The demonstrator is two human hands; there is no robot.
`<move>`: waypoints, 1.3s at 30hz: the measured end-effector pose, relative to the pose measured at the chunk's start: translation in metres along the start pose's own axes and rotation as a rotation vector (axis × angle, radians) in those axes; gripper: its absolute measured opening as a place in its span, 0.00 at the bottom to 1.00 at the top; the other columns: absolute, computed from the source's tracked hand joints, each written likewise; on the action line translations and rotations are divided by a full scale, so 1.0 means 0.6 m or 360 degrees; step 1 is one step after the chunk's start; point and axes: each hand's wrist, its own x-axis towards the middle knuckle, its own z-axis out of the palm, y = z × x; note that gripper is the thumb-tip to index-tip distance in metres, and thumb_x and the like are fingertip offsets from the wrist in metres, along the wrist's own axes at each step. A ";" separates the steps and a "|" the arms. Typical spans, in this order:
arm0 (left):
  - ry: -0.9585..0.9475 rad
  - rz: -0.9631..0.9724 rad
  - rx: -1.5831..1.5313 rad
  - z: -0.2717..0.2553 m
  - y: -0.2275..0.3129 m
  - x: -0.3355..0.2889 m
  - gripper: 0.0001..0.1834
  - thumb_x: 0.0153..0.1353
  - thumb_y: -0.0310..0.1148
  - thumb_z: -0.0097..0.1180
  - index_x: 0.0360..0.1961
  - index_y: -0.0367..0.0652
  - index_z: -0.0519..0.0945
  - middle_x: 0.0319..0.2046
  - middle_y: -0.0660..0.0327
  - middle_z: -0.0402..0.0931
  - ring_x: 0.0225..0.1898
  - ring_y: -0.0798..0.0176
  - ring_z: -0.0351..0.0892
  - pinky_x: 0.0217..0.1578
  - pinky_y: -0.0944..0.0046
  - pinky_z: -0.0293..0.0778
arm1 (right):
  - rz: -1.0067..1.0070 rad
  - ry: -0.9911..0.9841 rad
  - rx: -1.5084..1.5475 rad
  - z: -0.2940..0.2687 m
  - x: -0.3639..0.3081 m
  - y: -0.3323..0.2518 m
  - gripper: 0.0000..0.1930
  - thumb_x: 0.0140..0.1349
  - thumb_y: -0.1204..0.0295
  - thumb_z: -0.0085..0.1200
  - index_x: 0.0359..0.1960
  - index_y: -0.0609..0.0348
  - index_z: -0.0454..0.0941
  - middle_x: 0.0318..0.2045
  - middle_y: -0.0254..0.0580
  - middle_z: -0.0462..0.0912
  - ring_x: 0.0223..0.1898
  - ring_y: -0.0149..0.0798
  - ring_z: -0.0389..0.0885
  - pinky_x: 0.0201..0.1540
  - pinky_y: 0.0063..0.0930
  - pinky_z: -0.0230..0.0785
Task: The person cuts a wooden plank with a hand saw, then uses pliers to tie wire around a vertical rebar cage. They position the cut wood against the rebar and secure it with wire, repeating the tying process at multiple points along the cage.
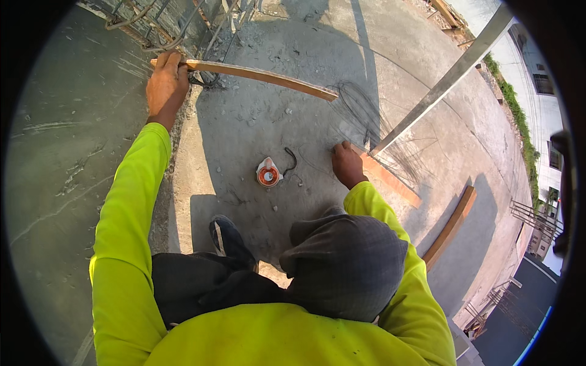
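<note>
My left hand (167, 85) is closed around the left end of a long, narrow wooden strip (262, 75), beside a dark concrete face. The strip reaches to the right above the floor. Low over the slab, my right hand (347, 166) has its fingers curled together; anything in them is hidden or too small to name. It is close to the end of a flat wooden board (394, 182) and a loose tangle of thin wire (360, 110). Between my hands, on the concrete, sits a round white-and-orange reel (268, 174) with a dark strap.
A straight grey bar (445, 82) slants up to the right from beside the board. Another wooden piece (450, 229) lies at right. Bent steel rebar (165, 38) sticks out at the upper left. Concrete crumbs dot the floor near my boot (231, 239).
</note>
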 end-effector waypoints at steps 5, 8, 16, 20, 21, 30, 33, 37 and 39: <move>0.0016 -0.0022 -0.0113 -0.006 0.010 -0.001 0.11 0.64 0.31 0.55 0.46 0.41 0.80 0.52 0.56 0.77 0.47 0.41 0.81 0.48 0.47 0.77 | -0.0391 0.0294 0.0219 -0.010 0.008 -0.037 0.09 0.60 0.77 0.52 0.41 0.64 0.71 0.40 0.58 0.76 0.39 0.62 0.79 0.43 0.50 0.74; -0.0033 0.0012 -0.0200 -0.012 0.008 0.005 0.11 0.63 0.28 0.56 0.45 0.39 0.81 0.49 0.53 0.79 0.46 0.40 0.81 0.48 0.48 0.76 | -0.0379 -0.0126 0.1125 -0.045 0.016 -0.101 0.06 0.70 0.74 0.48 0.44 0.60 0.66 0.44 0.58 0.80 0.43 0.51 0.82 0.45 0.42 0.74; -0.0070 -0.0023 -0.0418 -0.018 0.006 0.011 0.11 0.59 0.24 0.57 0.43 0.33 0.81 0.45 0.47 0.80 0.47 0.38 0.80 0.49 0.51 0.76 | -0.0247 -0.1108 0.1983 -0.215 0.055 -0.282 0.05 0.77 0.69 0.41 0.48 0.54 0.67 0.26 0.36 0.82 0.20 0.23 0.73 0.25 0.18 0.63; -0.0009 -0.0096 -0.0428 -0.017 0.013 0.017 0.16 0.56 0.23 0.55 0.45 0.30 0.83 0.47 0.43 0.80 0.47 0.38 0.81 0.51 0.51 0.76 | -0.0428 -0.0802 0.1730 -0.276 0.097 -0.330 0.08 0.76 0.70 0.41 0.48 0.56 0.72 0.25 0.34 0.79 0.25 0.25 0.74 0.28 0.22 0.65; -0.0003 -0.0129 -0.0426 -0.017 0.014 0.019 0.17 0.55 0.23 0.55 0.46 0.29 0.83 0.47 0.42 0.80 0.46 0.38 0.81 0.51 0.51 0.76 | -0.0461 -0.0684 0.1686 -0.284 0.112 -0.341 0.08 0.76 0.70 0.41 0.49 0.56 0.72 0.25 0.34 0.79 0.23 0.23 0.72 0.27 0.20 0.64; -0.0137 -0.0230 -0.0487 -0.022 0.008 0.022 0.19 0.53 0.25 0.56 0.47 0.29 0.81 0.45 0.38 0.79 0.46 0.35 0.80 0.50 0.47 0.76 | -0.0508 -0.0264 0.1587 -0.279 0.205 -0.375 0.09 0.76 0.69 0.42 0.48 0.55 0.75 0.47 0.34 0.78 0.48 0.30 0.77 0.50 0.29 0.75; -0.0128 -0.0153 -0.0532 -0.033 0.012 0.017 0.23 0.54 0.24 0.55 0.53 0.31 0.77 0.53 0.41 0.74 0.50 0.34 0.78 0.52 0.45 0.76 | -0.0473 -0.0308 0.1813 -0.275 0.189 -0.364 0.08 0.76 0.68 0.44 0.49 0.54 0.75 0.51 0.36 0.79 0.53 0.32 0.78 0.55 0.32 0.73; -0.0274 -0.0065 -0.0348 -0.047 0.020 0.009 0.25 0.57 0.28 0.59 0.58 0.35 0.74 0.56 0.46 0.72 0.49 0.37 0.79 0.50 0.44 0.77 | -0.0470 -0.0257 0.1953 -0.284 0.171 -0.350 0.07 0.75 0.70 0.44 0.48 0.55 0.74 0.56 0.39 0.79 0.56 0.35 0.79 0.56 0.33 0.73; -0.0289 -0.0021 -0.0265 -0.050 0.022 0.000 0.26 0.58 0.29 0.60 0.59 0.36 0.73 0.56 0.48 0.72 0.48 0.39 0.80 0.48 0.44 0.78 | -0.0507 -0.0191 0.1977 -0.293 0.168 -0.340 0.08 0.75 0.72 0.43 0.48 0.57 0.73 0.56 0.41 0.79 0.55 0.36 0.80 0.56 0.34 0.74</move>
